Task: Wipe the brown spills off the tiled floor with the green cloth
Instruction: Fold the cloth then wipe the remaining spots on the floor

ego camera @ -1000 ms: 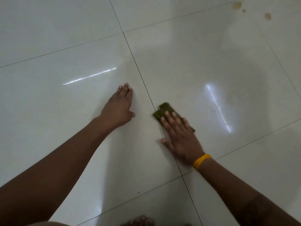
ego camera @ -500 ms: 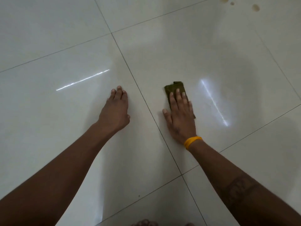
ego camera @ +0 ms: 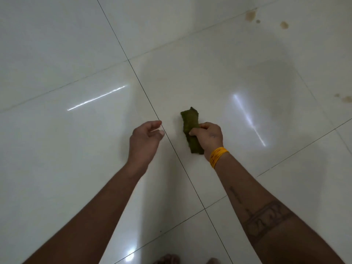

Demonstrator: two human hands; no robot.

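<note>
My right hand (ego camera: 208, 136), with a yellow band at the wrist, grips the folded green cloth (ego camera: 189, 121) around its middle and holds it lifted off the white tiled floor (ego camera: 76, 149); both cloth ends stick out of the fist. My left hand (ego camera: 144, 139) hovers beside it to the left, fingers loosely curled and apart, holding nothing. Brown spills (ego camera: 250, 16) lie far off at the top right, with one more spot (ego camera: 284, 25) beside them. Further brown spots (ego camera: 345, 99) sit at the right edge.
Glossy tiles with dark grout lines fill the view, and lamp reflections streak across them. My toes (ego camera: 167, 260) show at the bottom edge.
My right hand went from pressing the cloth flat on the tile to gripping it and raising it. My left hand came up off the floor and curled. The view rose.
</note>
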